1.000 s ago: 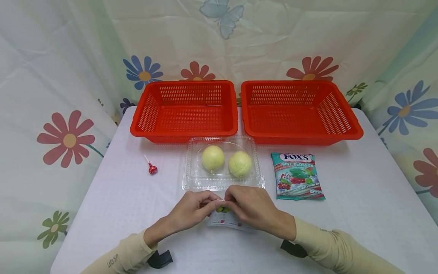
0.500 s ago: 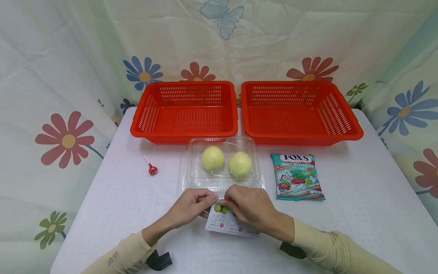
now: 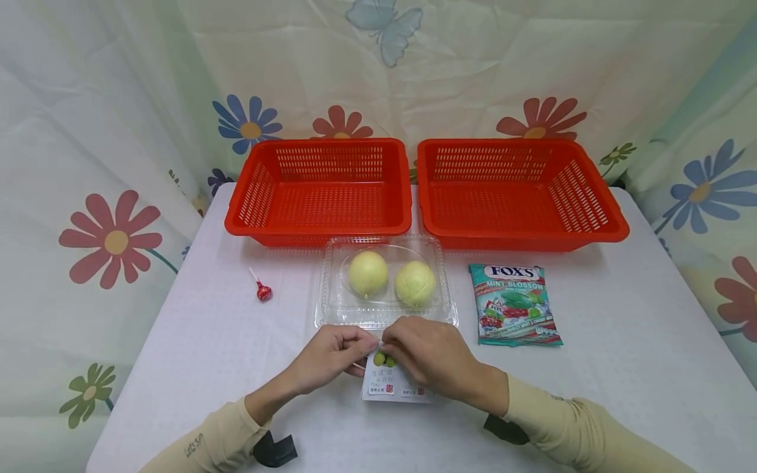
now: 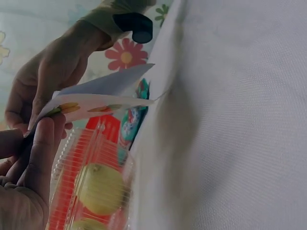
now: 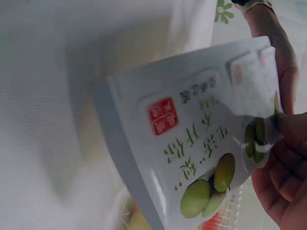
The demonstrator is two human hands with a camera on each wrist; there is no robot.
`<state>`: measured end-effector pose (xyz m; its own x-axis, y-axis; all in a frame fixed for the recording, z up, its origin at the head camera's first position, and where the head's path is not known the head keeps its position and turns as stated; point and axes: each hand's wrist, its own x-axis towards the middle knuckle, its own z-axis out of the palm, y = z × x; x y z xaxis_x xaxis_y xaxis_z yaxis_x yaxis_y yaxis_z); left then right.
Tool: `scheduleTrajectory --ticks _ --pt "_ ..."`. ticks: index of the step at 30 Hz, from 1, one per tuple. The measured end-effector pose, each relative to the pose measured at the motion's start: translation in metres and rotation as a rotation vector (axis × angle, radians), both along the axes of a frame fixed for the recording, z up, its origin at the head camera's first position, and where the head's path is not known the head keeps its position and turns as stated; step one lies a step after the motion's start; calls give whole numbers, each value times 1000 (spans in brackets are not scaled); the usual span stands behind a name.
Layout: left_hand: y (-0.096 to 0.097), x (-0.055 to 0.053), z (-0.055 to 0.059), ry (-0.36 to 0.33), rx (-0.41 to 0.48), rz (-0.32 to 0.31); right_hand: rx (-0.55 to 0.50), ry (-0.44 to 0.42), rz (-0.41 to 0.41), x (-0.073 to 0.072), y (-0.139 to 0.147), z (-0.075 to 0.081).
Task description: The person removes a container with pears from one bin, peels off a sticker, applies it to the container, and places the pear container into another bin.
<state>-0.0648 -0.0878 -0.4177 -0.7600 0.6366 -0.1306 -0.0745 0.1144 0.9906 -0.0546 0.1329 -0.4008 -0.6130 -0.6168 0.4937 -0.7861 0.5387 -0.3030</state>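
Observation:
Close to the near side of the clear plastic box (image 3: 331,318), both hands hold a white sticker sheet (image 3: 378,389) printed with green fruit, writing and red seals. My left hand (image 3: 331,358) pinches its upper left corner between thumb and fingers. With bent fingers, my right hand (image 3: 437,358) pinches the top edge a little to the right and covers part of the sheet. Two layers of the sheet (image 4: 108,82) spread apart in the left wrist view. Inside the box lie two round pale-green fruits, one left (image 3: 368,272) and one right (image 3: 415,284).
Two red baskets, left (image 3: 318,233) and right (image 3: 523,238), stand side by side along the back of the white table (image 3: 195,368). A red lollipop (image 3: 263,292) lies left of the box, and a teal candy bag (image 3: 516,305) to its right. A flowered curtain hangs behind.
The sheet has turned up into fuller view between the hands and swung slightly right. The left hand has shifted a little; both hands keep their pinch on the sheet.

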Motion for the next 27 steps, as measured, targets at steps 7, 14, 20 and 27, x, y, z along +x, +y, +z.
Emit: scheduleTrajectory --ticks 7,14,20,27 --pt "1 2 0 57 -20 4 -45 -115 -9 -1 0 3" --pt "2 2 1 115 -6 -2 -53 -57 6 -1 1 1" --pt "1 -1 1 29 19 -17 9 46 49 -1 1 -2" --pt "0 -1 1 -14 24 -25 77 124 55 -3 1 -3"
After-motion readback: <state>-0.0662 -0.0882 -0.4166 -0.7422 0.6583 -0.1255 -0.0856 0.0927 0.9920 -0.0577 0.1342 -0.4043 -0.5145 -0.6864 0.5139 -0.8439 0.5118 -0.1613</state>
